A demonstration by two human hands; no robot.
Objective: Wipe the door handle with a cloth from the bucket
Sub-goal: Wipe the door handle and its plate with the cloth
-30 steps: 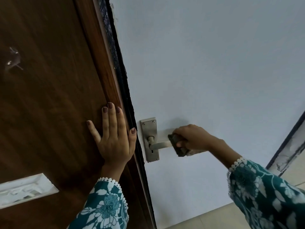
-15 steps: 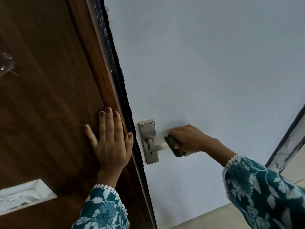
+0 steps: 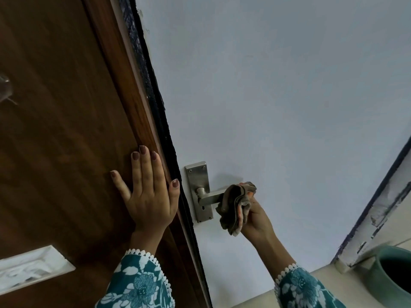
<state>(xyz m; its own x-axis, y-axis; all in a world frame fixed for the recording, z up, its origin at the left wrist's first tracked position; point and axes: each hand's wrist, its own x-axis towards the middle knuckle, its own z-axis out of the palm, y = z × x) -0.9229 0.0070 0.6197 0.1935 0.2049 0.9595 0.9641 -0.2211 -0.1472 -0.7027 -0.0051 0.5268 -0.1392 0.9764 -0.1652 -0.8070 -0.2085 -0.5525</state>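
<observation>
A brushed-metal lever door handle (image 3: 209,197) on its back plate (image 3: 198,174) sticks out from the pale door face. My right hand (image 3: 255,216) grips a crumpled brown-grey cloth (image 3: 234,207) wrapped over the lever's free end, palm turned upward from below. My left hand (image 3: 149,192) lies flat with fingers spread on the dark wooden door panel (image 3: 55,130), just left of the door's edge. The green bucket (image 3: 387,276) shows at the lower right, its inside dark.
A black strip (image 3: 155,107) runs along the door's edge between the wood and the pale face. A white moulded plate (image 3: 33,267) sits low on the wooden panel. A chipped white frame (image 3: 382,214) stands at the right, above a beige floor (image 3: 255,298).
My right hand has turned from on top of the lever to underneath it, and the cloth now hangs loosely over the lever's end. The bucket has come into view. My left hand stays flat.
</observation>
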